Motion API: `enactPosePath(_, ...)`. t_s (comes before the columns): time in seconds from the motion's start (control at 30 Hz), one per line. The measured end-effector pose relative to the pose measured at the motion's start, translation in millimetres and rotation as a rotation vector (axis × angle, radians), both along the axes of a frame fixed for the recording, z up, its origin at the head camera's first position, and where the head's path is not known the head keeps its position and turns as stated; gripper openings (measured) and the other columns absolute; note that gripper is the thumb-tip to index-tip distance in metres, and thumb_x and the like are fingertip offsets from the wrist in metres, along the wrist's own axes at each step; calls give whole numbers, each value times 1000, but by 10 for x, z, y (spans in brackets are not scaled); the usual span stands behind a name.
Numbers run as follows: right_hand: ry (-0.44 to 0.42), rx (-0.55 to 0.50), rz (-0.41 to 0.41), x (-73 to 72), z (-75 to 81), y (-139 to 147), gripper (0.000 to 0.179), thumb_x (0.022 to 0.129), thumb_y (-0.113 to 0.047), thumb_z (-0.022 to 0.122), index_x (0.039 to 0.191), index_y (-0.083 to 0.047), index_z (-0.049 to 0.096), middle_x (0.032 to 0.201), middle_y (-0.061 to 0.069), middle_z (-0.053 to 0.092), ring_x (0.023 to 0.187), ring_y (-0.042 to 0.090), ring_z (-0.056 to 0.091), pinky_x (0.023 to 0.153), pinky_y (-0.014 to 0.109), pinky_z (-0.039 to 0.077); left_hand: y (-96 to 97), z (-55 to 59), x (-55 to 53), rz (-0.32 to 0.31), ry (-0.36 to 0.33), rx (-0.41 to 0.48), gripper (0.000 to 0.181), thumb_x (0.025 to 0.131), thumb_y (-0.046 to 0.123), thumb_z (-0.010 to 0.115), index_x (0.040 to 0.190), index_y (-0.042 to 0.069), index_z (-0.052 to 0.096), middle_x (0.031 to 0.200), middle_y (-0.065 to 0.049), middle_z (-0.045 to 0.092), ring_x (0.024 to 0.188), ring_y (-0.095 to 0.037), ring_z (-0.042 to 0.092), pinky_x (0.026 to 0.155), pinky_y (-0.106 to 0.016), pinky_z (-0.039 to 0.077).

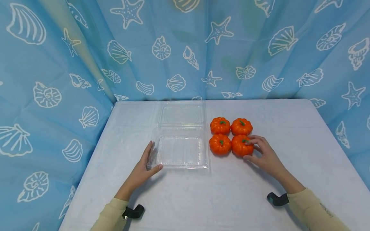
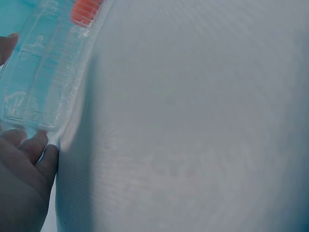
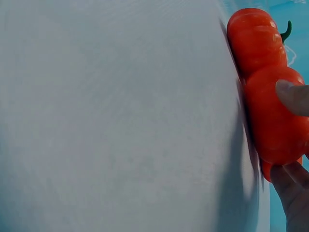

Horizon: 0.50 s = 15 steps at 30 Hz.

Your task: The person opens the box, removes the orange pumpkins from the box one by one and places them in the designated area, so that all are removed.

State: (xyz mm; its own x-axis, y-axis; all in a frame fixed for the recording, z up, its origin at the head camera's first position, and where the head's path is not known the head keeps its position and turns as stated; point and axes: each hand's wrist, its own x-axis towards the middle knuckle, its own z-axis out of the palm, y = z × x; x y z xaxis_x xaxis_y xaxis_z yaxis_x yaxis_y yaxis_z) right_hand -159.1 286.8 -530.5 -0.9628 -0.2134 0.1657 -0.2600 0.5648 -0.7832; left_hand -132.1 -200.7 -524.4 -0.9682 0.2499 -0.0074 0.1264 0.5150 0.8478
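Note:
A clear plastic clamshell box (image 1: 180, 150) lies with its lid folded back on the table. Along its left side my left hand (image 1: 141, 171) rests, fingers fairly straight against the wall and thumb by the front edge. In the left wrist view, fingertips (image 2: 36, 142) touch the end of the box. To the right of the box, several small orange pumpkins with green stems sit in a square group. Around the front right pumpkin (image 1: 240, 147) my right hand (image 1: 264, 157) has its thumb and fingers; the right wrist view shows them touching opposite sides of this pumpkin (image 3: 275, 121).
A white cloth covers the table (image 1: 185, 199). The box lid (image 1: 182, 114) lies flat toward the back edge. Blue curtains (image 1: 162, 64) with white shell prints hang behind and at the sides. The other pumpkins (image 1: 220, 144) stand close against the gripped one.

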Motion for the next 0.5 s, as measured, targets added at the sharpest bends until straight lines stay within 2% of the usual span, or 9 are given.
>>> enactPosePath(0.2, 24, -7, 4, 25, 16, 2, 43, 85, -6, 83, 119, -5, 57, 148, 19, 43, 137, 41, 40, 100, 56, 42, -6, -5, -4, 4, 3, -11, 104, 92, 38, 76, 165, 24, 2, 171, -5, 9, 156, -31, 11, 123, -57, 15)
enactPosePath(0.33, 46, -6, 3, 25, 15, 3, 51, 84, -5, 83, 124, -3, 52, 147, 20, 46, 135, 41, 43, 99, 54, 44, -14, 2, 4, 2, 7, -22, 105, 92, 38, 75, 165, 25, 1, 171, -4, 9, 156, -32, 11, 122, -59, 16)
enactPosePath(0.43, 37, -12, -11, 28, 15, 3, 60, 83, -6, 84, 131, -2, 47, 148, 20, 46, 136, 41, 43, 102, 46, 45, -20, -1, 5, -4, 17, -20, 104, 93, 35, 74, 165, 24, 1, 171, -5, 10, 155, -33, 12, 122, -59, 16)
enactPosePath(0.5, 21, -20, -17, 35, 20, 10, 66, 83, -8, 84, 136, -1, 45, 149, 20, 45, 137, 41, 42, 105, 35, 46, -25, -8, 2, -7, 28, -16, 100, 95, 31, 72, 165, 23, 0, 171, -6, 10, 155, -33, 13, 122, -59, 17)
